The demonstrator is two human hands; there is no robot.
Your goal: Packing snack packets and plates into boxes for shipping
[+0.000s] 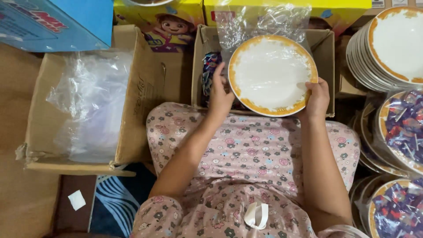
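A white plate with an orange rim (269, 74) is held flat above an open cardboard box (328, 48) in front of my lap. My left hand (219, 94) grips the plate's left edge, and my right hand (317, 98) grips its right edge. A crumpled clear plastic bag (264, 22) lies behind the plate, over the far side of the box. Colourful wrapped items (210, 66) show inside the box at the plate's left.
At left stands a larger cardboard box (141, 92) holding clear plastic bags (92, 101). A stack of matching plates (390, 48) sits at the upper right. Below it are plastic-wrapped plates filled with colourful sweets (403, 128). Yellow and blue cartons (158, 17) line the back.
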